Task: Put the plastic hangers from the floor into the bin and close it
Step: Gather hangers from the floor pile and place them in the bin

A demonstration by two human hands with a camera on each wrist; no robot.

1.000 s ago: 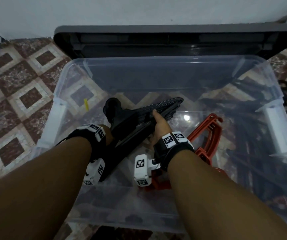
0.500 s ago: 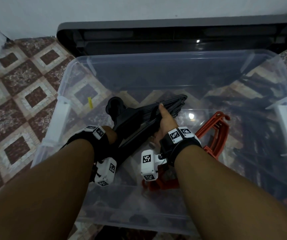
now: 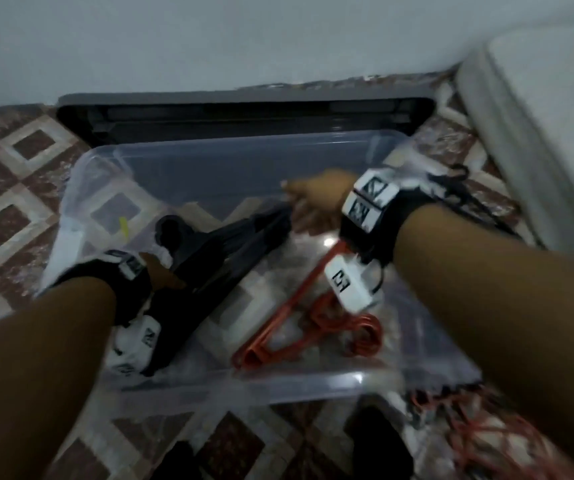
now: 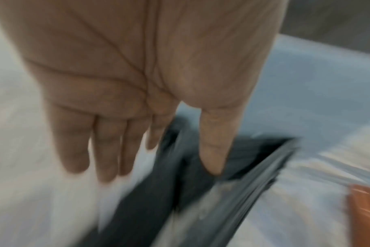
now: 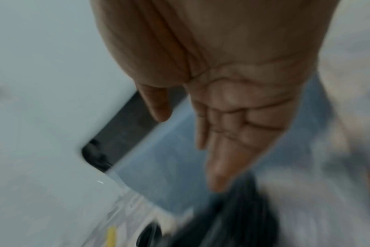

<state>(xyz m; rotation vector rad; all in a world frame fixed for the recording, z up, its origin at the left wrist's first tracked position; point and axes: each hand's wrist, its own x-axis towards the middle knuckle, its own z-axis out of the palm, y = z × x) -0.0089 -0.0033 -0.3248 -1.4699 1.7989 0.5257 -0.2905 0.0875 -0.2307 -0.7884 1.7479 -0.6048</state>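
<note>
A stack of black plastic hangers (image 3: 230,247) lies slanted in the clear bin (image 3: 278,386), with orange hangers (image 3: 313,320) beside it on the right. My left hand (image 3: 164,275) hovers at the stack's lower end; in the left wrist view the left hand (image 4: 158,167) has straight fingers over the black hangers (image 4: 180,192) and grips nothing. My right hand (image 3: 316,199) is raised above the stack's far tip, fingers stretched out and empty, as the right hand (image 5: 190,150) also appears in the right wrist view. The bin's black lid (image 3: 244,116) leans against the wall behind.
More black hangers (image 3: 469,195) lie on the tiled floor right of the bin, and a tangle of orange ones (image 3: 486,431) at the bottom right. A pale mattress-like edge (image 3: 538,133) stands at the far right. A white wall runs behind.
Both hands have let go of the black stack, which now rests in the bin. My right hand has lifted up and to the right. The view has pulled back.
</note>
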